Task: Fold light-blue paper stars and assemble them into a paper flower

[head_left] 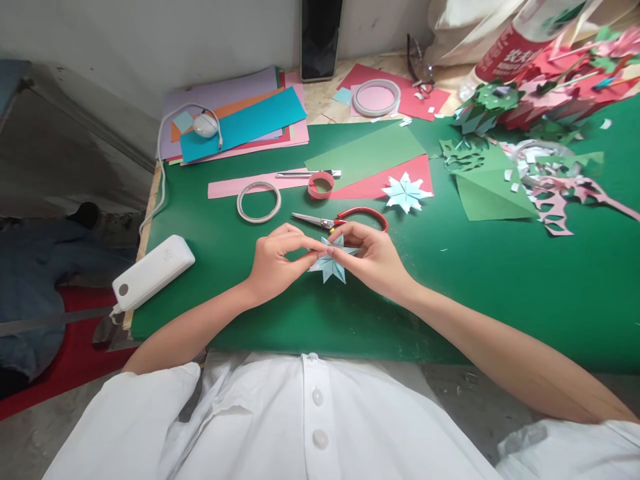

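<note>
OK, left grip (pixel 280 263) and right grip (pixel 374 261) are both pinching my light-blue paper flower (pixel 333 268) between thumb and fingers, over the near part of the green tabletop (pixel 500 293). From the flower: red-handled scissors (pixel 327 223) just off at 12 o'clock, tape roll (pixel 259 220) at 10, white power bank (pixel 153 275) well apart at 9. Second light-blue flower (pixel 406 194) lies between 1 and 2, by the red paper (pixel 365 189).

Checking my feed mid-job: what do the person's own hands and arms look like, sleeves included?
The left hand and right hand are ungloved, five-fingered human hands, with nothing visibly worn on either wrist. Both forearms are bare. The sleeves are white and loose, part of a white shirt with pale buttons.
</note>
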`<state>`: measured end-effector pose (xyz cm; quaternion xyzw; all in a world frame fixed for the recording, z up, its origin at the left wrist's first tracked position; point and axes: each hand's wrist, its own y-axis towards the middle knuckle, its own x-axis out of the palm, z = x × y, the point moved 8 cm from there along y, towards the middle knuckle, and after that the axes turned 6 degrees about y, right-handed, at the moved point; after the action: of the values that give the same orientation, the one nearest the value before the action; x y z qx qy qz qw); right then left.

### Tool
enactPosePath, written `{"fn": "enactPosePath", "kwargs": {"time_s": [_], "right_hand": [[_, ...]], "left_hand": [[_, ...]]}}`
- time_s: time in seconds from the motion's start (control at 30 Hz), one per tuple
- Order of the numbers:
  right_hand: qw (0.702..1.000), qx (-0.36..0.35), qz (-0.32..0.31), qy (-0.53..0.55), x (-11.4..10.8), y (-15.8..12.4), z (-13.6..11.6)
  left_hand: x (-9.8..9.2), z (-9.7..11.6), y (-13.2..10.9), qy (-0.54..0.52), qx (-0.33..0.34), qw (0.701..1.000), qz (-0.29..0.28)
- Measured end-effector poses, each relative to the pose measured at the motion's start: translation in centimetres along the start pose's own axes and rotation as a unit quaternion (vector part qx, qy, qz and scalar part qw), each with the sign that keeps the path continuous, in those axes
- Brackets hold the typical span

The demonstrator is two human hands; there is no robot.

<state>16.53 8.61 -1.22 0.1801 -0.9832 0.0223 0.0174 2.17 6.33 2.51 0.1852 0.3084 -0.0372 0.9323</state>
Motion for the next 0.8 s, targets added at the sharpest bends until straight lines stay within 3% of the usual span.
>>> {"fn": "enactPosePath", "kwargs": {"time_s": [0.13, 0.27, 0.67, 0.8], "right_hand": [[1.000, -0.004, -0.008, -0.022, 0.1, -0.1, 0.0], [0.999, 0.006, -0.010, -0.047, 0.1, -0.2, 0.4], [0.999, -0.004, -0.010, -0.049, 0.2, -0.3, 0.2], [0.999, -0.004, -0.010, -0.043, 0.1, -0.2, 0.3]], "left_hand": [[0.5, -1.5, -0.2, -0.034, -0.078, 0.996, -0.010], [0.5, -1.8, -0.1, -0.028, -0.096, 0.995, -0.014], [-0.9, 0.2, 0.1, -0.006, 0.038, 0.998, 0.055], [-1.2, 0.6, 0.0, -0.001, 0.045, 0.997, 0.060]]}}
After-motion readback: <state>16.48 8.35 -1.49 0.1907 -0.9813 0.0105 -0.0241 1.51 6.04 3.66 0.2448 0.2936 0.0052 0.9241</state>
